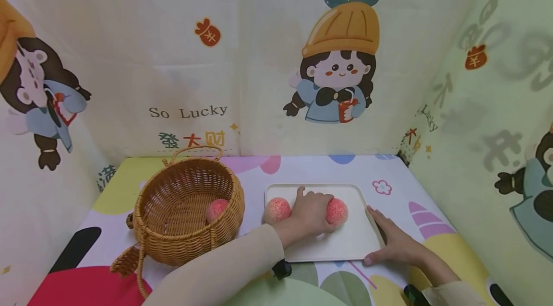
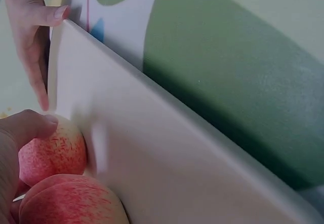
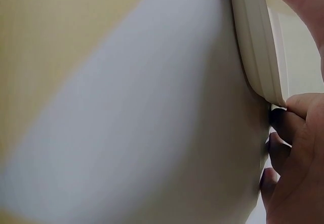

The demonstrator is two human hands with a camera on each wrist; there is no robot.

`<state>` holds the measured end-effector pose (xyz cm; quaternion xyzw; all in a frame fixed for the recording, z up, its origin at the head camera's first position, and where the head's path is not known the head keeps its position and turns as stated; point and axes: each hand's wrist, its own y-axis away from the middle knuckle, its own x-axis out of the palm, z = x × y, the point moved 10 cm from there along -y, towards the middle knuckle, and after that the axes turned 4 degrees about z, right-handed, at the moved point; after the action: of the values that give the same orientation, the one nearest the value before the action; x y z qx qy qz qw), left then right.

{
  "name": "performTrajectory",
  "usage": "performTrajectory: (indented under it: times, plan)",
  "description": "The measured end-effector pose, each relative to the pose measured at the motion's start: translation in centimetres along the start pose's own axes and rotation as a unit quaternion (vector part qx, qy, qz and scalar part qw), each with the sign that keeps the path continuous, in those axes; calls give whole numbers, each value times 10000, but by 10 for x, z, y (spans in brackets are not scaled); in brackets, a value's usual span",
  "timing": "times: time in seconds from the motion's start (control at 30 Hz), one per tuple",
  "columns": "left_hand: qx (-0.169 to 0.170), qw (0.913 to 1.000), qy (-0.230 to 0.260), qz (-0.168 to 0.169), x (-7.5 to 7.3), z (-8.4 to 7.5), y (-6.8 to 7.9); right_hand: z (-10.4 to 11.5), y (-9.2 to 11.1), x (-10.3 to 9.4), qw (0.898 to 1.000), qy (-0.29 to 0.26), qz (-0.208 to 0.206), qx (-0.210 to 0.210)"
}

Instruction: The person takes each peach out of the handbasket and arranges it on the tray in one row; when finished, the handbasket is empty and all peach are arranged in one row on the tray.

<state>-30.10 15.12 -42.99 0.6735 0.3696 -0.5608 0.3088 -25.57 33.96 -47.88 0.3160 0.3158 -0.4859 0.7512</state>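
Note:
My left hand (image 1: 310, 212) reaches over a white tray (image 1: 354, 243) and grips a pink-red peach (image 1: 337, 211); in the left wrist view its thumb lies across the top of that peach (image 2: 55, 150). A second peach (image 1: 278, 210) sits on the tray just left of the hand, partly behind the wrist. My right hand (image 1: 397, 241) is at the tray's right edge, fingers stretched along the side and thumb at the near corner. From the right wrist, fingertips show right at the tray's rim (image 3: 260, 46).
Left of the tray stands a round wicker basket (image 1: 186, 243) with a raised handle, and another peach (image 1: 217, 210) inside it. A patterned cloth (image 1: 389, 171) covers the table. Printed curtains (image 1: 259, 56) enclose the back and sides.

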Motion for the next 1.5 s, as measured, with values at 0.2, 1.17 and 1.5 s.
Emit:
performTrajectory:
  times: [0.2,1.17,1.5]
  plan:
    - [-50,9999,95,-71,0,4,7,-5,1,7,9999,-98,7,39]
    - [-1950,8652,4533,890,-100,269,184,-3,-2,1,9995,-147,-66,-269]
    - [-2102,8444,4734,1367,-66,255,186,-1,-2,2,9997,-126,-49,-194]
